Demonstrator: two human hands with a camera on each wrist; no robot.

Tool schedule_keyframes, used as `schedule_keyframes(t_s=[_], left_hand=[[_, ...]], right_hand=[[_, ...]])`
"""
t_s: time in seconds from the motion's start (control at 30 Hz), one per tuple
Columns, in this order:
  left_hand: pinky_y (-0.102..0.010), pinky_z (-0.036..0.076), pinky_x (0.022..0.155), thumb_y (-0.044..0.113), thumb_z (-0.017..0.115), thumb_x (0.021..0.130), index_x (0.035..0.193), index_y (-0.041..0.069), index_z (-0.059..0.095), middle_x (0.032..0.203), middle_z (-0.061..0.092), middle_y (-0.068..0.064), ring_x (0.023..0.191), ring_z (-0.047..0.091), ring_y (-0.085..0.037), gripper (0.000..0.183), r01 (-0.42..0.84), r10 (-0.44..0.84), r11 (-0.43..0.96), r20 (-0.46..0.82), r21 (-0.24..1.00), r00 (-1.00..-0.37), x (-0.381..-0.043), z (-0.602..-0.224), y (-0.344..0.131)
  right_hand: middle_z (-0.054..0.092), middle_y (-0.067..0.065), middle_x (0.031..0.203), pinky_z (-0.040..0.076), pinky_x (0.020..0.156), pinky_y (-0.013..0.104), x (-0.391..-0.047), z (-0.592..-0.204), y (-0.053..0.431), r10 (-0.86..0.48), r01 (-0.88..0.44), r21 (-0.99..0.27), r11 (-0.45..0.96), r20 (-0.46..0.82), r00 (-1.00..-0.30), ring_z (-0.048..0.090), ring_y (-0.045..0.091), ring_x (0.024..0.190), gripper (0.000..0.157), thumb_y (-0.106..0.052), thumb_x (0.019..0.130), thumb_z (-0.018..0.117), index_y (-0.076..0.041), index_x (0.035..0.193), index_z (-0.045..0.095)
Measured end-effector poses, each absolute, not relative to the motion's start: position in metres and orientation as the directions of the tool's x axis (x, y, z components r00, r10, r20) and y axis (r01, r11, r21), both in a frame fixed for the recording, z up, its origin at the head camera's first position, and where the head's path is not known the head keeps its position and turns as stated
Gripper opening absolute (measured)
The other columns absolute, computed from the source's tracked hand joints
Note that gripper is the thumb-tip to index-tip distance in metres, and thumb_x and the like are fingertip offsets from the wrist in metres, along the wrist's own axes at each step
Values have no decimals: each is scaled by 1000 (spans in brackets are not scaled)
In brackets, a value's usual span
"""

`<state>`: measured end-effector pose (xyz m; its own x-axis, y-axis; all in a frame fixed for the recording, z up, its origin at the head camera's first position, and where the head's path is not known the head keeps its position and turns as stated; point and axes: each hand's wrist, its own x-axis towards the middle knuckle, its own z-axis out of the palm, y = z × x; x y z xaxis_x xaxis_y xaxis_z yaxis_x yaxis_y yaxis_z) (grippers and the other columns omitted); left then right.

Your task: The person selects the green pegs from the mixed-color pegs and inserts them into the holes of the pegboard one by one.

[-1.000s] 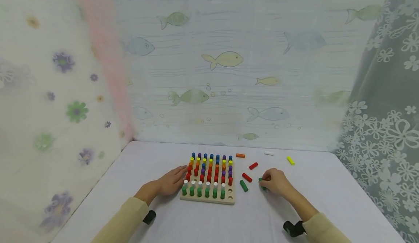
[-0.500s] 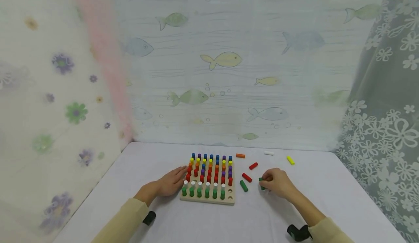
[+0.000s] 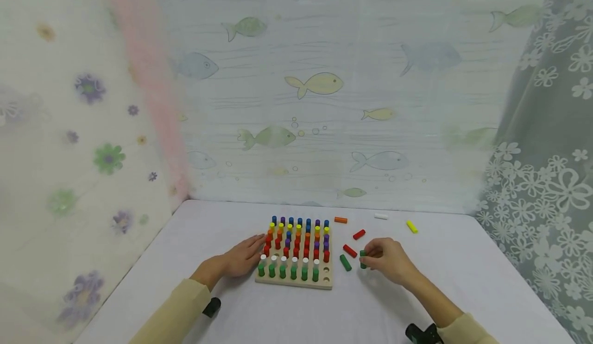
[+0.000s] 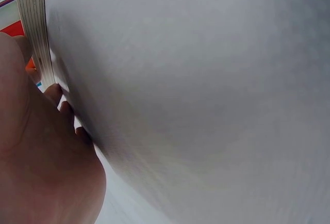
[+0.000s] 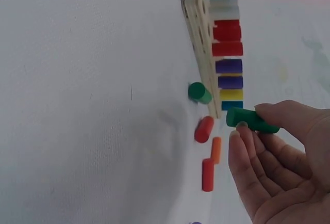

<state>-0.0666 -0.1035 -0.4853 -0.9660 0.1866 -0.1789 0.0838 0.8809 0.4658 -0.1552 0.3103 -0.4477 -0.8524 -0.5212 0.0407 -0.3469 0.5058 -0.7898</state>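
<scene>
My right hand [image 3: 388,261] pinches a green peg [image 3: 363,259] between thumb and fingers, to the right of a wooden pegboard [image 3: 293,283]. In the right wrist view, the same peg lies across the fingertips, its round end facing the board. Rows of green, white, red, orange, purple, yellow and blue pegs stand upright in the board. Two bare holes [image 3: 326,270] show at its near right corner. Along the board's left edge lies my left hand [image 3: 241,256], fingers extended and touching the side; the left wrist view shows the fingertips against the layered wooden edge.
Loose pegs lie right of the board: a green peg [image 3: 345,262], two red pegs [image 3: 349,251], an orange peg [image 3: 341,220], a white peg [image 3: 381,216] and a yellow peg [image 3: 412,226]. A white cloth [image 3: 222,323] covers the table. Patterned curtains stand behind and at the sides.
My right hand has shifted slightly left, and the green peg in it has turned more upright and moved nearer the loose green peg. The left hand stays against the board.
</scene>
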Motion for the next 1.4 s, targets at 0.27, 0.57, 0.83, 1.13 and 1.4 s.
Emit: schedule_keyframes(t_s=[0.27, 0.57, 0.83, 1.13, 1.4], left_hand=[[-55, 18, 125, 34, 39, 110, 164, 11, 23, 170, 22, -10, 156, 17, -34, 61, 60, 162, 881, -181, 469, -970, -72, -495, -108], [-57, 18, 124, 31, 39, 110, 163, 8, 23, 169, 22, -14, 156, 18, -37, 60, 62, 168, 892, -200, 449, -965, -67, -483, -102], [-55, 18, 125, 30, 39, 109, 164, 11, 22, 170, 21, -8, 157, 17, -33, 61, 82, 170, 891, -160, 447, -972, -76, -504, -112], [-54, 20, 125, 34, 40, 109, 164, 14, 23, 169, 23, -8, 156, 19, -32, 61, 60, 146, 893, -161, 446, -976, -76, -505, -112], [-54, 20, 125, 32, 40, 109, 164, 14, 23, 170, 23, -8, 156, 19, -32, 60, 60, 143, 896, -158, 440, -977, -76, -504, -111]], right_hand=[[69, 2, 85, 59, 69, 27, -150, -448, 301, -534, -357, -789, 500, 44, -844, 66, 16, 77, 14, -11, 89, 79, -3, 98, 70], [71, 2, 88, 58, 70, 23, -146, -448, 293, -571, -428, -799, 422, 132, -810, 68, 16, 80, 13, -11, 89, 79, -4, 96, 71], [72, 2, 89, 58, 70, 22, -142, -448, 282, -601, -451, -802, 393, 147, -785, 68, 15, 79, 15, -11, 90, 79, -2, 98, 71], [71, 0, 90, 58, 71, 22, -137, -452, 268, -620, -448, -809, 381, 136, -773, 67, 16, 81, 15, -11, 89, 79, -4, 98, 71], [70, 0, 89, 56, 71, 20, -132, -457, 258, -664, -465, -808, 363, 126, -737, 65, 17, 82, 13, -11, 89, 79, -4, 97, 71]])
